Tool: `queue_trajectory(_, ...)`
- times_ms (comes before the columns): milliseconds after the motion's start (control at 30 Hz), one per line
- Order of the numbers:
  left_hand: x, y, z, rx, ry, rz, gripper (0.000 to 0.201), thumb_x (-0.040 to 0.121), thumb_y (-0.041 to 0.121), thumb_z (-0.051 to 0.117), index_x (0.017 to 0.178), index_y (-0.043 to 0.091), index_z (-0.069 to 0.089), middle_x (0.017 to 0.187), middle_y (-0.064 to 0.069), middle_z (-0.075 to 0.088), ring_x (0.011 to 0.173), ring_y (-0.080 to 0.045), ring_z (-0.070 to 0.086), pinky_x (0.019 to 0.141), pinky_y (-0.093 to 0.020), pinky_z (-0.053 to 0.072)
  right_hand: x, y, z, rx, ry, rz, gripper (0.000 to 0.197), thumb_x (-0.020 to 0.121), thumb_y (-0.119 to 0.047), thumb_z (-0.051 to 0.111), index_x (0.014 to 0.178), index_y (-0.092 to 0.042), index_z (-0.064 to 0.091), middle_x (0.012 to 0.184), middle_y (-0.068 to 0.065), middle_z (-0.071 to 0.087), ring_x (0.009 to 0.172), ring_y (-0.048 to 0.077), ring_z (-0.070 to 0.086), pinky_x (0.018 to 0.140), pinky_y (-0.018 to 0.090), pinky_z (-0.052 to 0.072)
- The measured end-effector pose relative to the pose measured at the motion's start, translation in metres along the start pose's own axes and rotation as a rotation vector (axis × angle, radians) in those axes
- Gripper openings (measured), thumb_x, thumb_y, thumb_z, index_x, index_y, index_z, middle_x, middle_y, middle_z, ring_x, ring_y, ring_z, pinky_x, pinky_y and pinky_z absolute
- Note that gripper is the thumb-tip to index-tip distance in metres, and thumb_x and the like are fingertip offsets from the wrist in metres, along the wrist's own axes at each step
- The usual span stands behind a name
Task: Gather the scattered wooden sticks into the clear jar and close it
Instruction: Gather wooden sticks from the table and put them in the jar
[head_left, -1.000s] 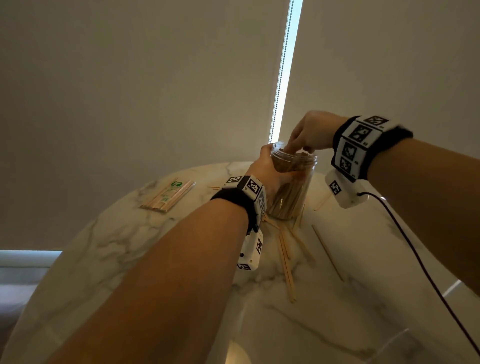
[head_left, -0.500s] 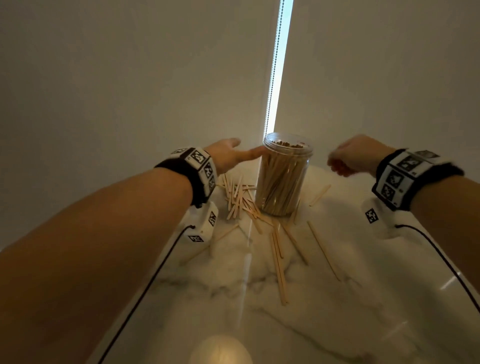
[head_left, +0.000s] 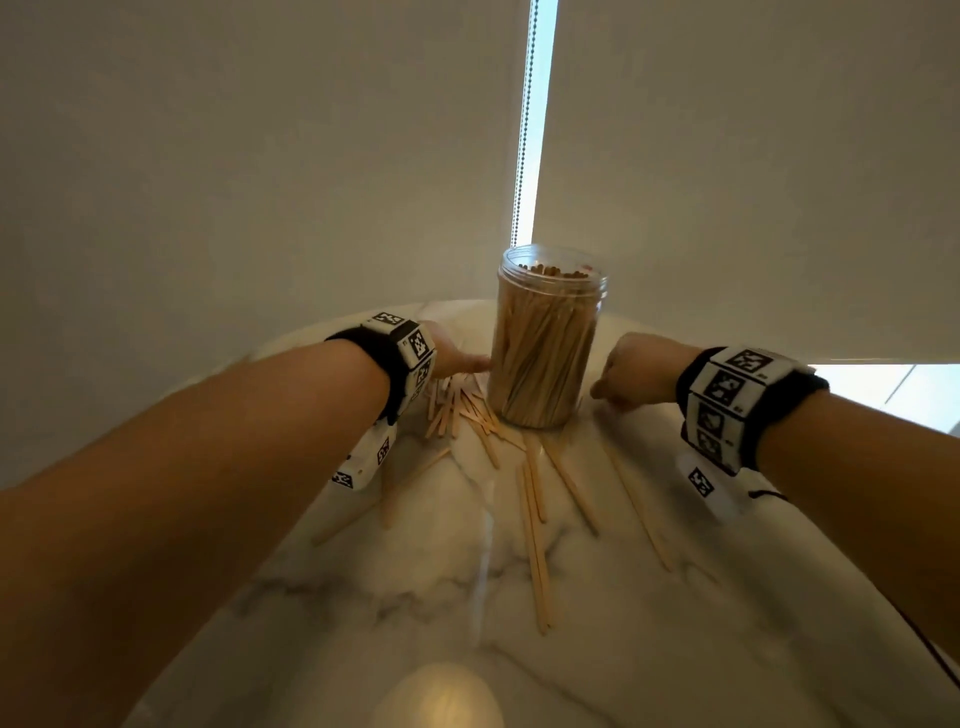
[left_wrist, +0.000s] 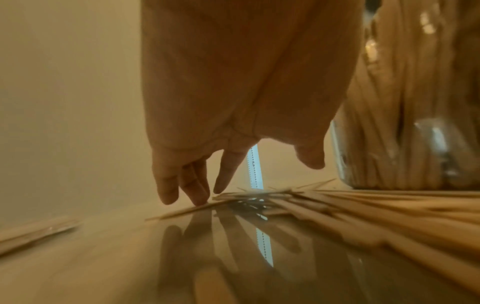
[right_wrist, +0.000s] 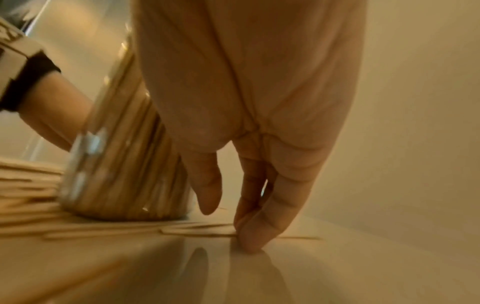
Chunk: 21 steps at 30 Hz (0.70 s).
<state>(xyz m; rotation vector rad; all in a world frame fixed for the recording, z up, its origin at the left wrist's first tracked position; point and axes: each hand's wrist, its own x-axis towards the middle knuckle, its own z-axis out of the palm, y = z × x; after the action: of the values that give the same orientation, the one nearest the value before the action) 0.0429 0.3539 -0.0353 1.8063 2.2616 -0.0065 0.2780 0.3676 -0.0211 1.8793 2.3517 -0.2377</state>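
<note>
The clear jar (head_left: 548, 338) stands upright and lidless at the far side of the marble table (head_left: 311, 649), packed with wooden sticks. More sticks lie scattered: a pile (head_left: 457, 410) left of the jar, several (head_left: 535, 519) in front, one (head_left: 639, 509) to the right. My left hand (head_left: 457, 358) reaches to the pile; its straight fingertips (left_wrist: 197, 197) touch the sticks (left_wrist: 259, 197) beside the jar (left_wrist: 415, 123). My right hand (head_left: 628, 376) is down right of the jar (right_wrist: 124, 164); its fingertips (right_wrist: 249, 236) press on a stick's end (right_wrist: 197, 231), thumb apart. No lid is in view.
A closed roller blind with a bead chain (head_left: 522, 130) hangs just behind the table. A flat packet of sticks (left_wrist: 33, 232) lies left of my left hand. A black cable (head_left: 769, 493) runs from my right wrist. The table's round edge curves behind the jar.
A second ago my left hand held the jar and my right hand was at its mouth. Both have let go and dropped to the tabletop, one on each side of the jar.
</note>
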Motion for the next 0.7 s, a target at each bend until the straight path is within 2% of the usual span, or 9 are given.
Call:
queue_trajectory(100,-0.011,0.006,-0.001,0.026,0.004,-0.008,0.082,0.082,0.071,0.057,0.129,0.004,0.056,0.121,-0.012,0.058,0.113,-0.027,0.051,0.087,-0.036,0.041,-0.010,-0.009,0.003,0.108,-0.012,0.025,0.034,0.092,-0.041,0.062,0.076,-0.011,0.066,0.078,0.004,0.063,0.077,0.020,0.060,0.075,0.030,0.050)
queue_trajectory(167,-0.014,0.009,0.000,-0.003,-0.001,-0.011,0.067,0.084,0.062,0.064,0.119,0.005,0.060,0.097,-0.005,0.058,0.100,-0.024,0.054,0.080,-0.034,0.043,-0.022,-0.015,0.000,0.152,-0.077,0.020,0.035,0.087,-0.046,0.065,0.068,-0.017,0.061,0.072,0.001,0.063,0.070,0.017,0.059,0.077,0.030,0.052)
queue_trajectory(233,-0.016,0.009,0.002,-0.051,0.010,-0.017,0.049,0.084,0.056,0.068,0.100,0.010,0.060,0.079,-0.001,0.053,0.082,-0.019,0.054,0.070,-0.031,0.043,-0.031,-0.024,-0.001,0.190,-0.147,0.001,0.034,0.083,-0.051,0.070,0.074,-0.019,0.061,0.077,-0.002,0.062,0.071,0.014,0.059,0.079,0.028,0.052)
queue_trajectory(267,-0.019,0.008,0.002,-0.070,0.012,-0.024,0.046,0.083,0.055,0.070,0.095,0.012,0.058,0.078,0.000,0.053,0.077,-0.018,0.054,0.067,-0.030,0.043,-0.034,-0.029,0.000,0.194,-0.159,-0.018,0.034,0.082,-0.053,0.071,0.083,-0.019,0.063,0.086,-0.002,0.064,0.080,0.014,0.061,0.085,0.029,0.052)
queue_trajectory(333,-0.026,0.007,0.002,-0.078,0.004,-0.023,0.044,0.082,0.052,0.072,0.095,0.012,0.059,0.083,-0.002,0.058,0.080,-0.019,0.056,0.068,-0.030,0.044,-0.040,-0.037,0.003,0.149,-0.126,-0.056,0.048,0.080,-0.053,0.074,0.115,-0.020,0.066,0.113,0.001,0.066,0.105,0.019,0.062,0.099,0.033,0.050)
queue_trajectory(400,-0.032,0.006,0.004,-0.061,-0.014,-0.006,0.042,0.085,0.046,0.072,0.099,0.008,0.063,0.091,-0.005,0.061,0.087,-0.022,0.058,0.073,-0.030,0.047,-0.045,-0.041,0.007,0.080,-0.080,-0.069,0.055,0.085,-0.045,0.073,0.129,-0.015,0.062,0.126,0.005,0.063,0.117,0.023,0.059,0.103,0.034,0.047)
queue_trajectory(500,-0.047,0.003,0.006,-0.034,-0.006,0.016,0.038,0.086,0.037,0.070,0.107,0.004,0.067,0.091,-0.007,0.063,0.086,-0.022,0.059,0.067,-0.029,0.044,-0.054,-0.040,0.009,0.006,-0.039,-0.049,0.038,0.092,-0.032,0.066,0.121,-0.006,0.065,0.119,0.010,0.065,0.108,0.026,0.062,0.090,0.032,0.052)
queue_trajectory(600,-0.063,0.001,0.010,0.008,0.007,0.027,0.034,0.088,0.031,0.067,0.109,0.004,0.068,0.101,-0.010,0.068,0.093,-0.023,0.063,0.067,-0.028,0.044,-0.070,-0.037,0.010,0.011,-0.008,-0.011,0.030,0.095,-0.023,0.061,0.116,-0.002,0.064,0.112,0.011,0.065,0.103,0.027,0.063,0.077,0.028,0.049)
queue_trajectory(700,-0.083,-0.003,0.013,0.009,0.020,0.024,0.022,0.088,0.026,0.066,0.096,0.005,0.067,0.089,-0.008,0.063,0.082,-0.022,0.058,0.053,-0.024,0.037,-0.084,-0.036,0.014,-0.003,0.026,0.014,0.028,0.098,-0.020,0.057,0.119,-0.002,0.063,0.120,0.012,0.066,0.111,0.027,0.063,0.086,0.029,0.052)
